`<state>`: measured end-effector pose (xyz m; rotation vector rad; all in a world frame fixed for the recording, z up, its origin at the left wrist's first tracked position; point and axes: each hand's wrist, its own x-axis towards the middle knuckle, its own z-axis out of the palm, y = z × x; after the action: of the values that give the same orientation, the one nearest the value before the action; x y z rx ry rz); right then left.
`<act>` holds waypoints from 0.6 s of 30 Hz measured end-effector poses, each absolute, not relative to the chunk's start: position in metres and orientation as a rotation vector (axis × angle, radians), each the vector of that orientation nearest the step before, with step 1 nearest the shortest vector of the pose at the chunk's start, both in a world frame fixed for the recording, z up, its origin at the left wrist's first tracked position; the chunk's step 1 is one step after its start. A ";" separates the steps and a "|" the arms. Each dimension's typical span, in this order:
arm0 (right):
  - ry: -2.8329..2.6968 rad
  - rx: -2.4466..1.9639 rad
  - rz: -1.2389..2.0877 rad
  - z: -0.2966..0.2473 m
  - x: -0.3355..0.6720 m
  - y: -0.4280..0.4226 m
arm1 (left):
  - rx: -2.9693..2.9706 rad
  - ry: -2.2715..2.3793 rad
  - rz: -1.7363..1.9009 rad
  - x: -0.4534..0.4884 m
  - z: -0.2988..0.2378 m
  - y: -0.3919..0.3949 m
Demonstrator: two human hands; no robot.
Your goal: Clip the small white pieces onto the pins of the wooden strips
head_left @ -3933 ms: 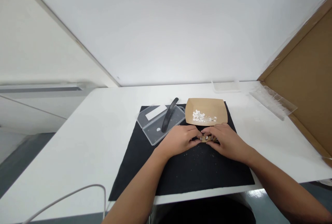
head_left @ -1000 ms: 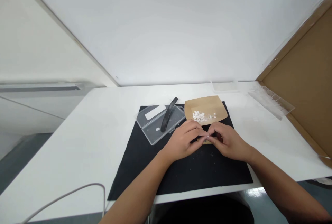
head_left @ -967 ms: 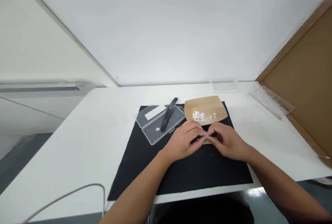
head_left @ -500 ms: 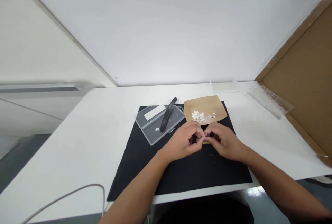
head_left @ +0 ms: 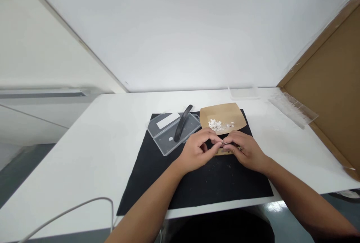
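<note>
My left hand (head_left: 200, 149) and my right hand (head_left: 245, 150) meet over the black mat (head_left: 208, 186), thumbs and fingers pinched together. Between the fingertips is a tiny, shiny metallic piece (head_left: 225, 143), too small to name. Both hands appear to pinch it. Just below the fingers lies a small tan strip (head_left: 222, 152) with little dark metallic bits on it, partly covered by my right hand. Behind the hands stands a brown paper tray (head_left: 225, 110) with a heap of white scraps (head_left: 215, 125) in it.
An open clear plastic case (head_left: 165, 147) lies at the mat's back left, with a black curved handle-like bar (head_left: 182, 123) across it. Clear plastic trays (head_left: 292, 110) rest at the right by a cardboard panel (head_left: 332, 78). A cable (head_left: 84, 200) loops over the table's front left.
My fingertips have risen slightly and my right hand has shifted a little, uncovering more of the tan strip. The metallic piece between the fingers shows more clearly.
</note>
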<state>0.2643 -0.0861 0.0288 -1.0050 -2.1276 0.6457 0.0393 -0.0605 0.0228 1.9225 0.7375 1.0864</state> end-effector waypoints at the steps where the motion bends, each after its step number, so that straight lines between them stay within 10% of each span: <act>1: -2.114 -1.006 0.636 0.029 0.264 -0.086 | 1.914 0.729 1.088 0.039 0.024 -0.061; 18: -2.104 -1.024 0.555 0.029 0.264 -0.088 | 1.668 0.706 0.992 0.038 0.024 -0.061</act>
<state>0.2638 -0.0879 0.0295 -1.0241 -2.1040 0.5545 0.0378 -0.0612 0.0243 1.6678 0.7055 0.9915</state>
